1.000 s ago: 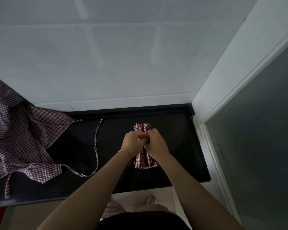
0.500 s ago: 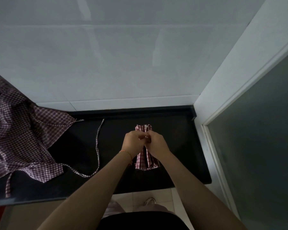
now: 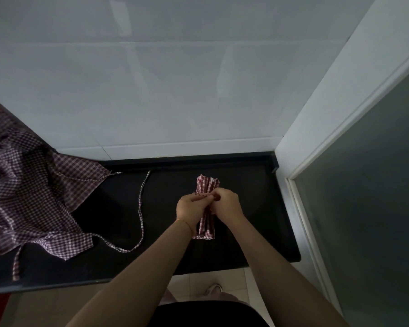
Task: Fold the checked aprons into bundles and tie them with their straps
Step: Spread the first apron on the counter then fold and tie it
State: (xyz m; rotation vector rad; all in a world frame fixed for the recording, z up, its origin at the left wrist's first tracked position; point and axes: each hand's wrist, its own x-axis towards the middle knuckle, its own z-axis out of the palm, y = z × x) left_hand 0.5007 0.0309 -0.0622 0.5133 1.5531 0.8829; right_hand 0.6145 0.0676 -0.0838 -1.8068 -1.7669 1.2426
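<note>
Left hand (image 3: 191, 207), right hand (image 3: 227, 204) (knuckles up) seemingly pinching bundle (image 3: 207, 206) strap.

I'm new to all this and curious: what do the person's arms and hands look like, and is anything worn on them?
Both forearms are bare, with no sleeves in view. The left hand has a thin orange-red thread bracelet around its wrist. The right hand and its wrist show no gloves, rings or bands that I can make out in the dim light.
</note>
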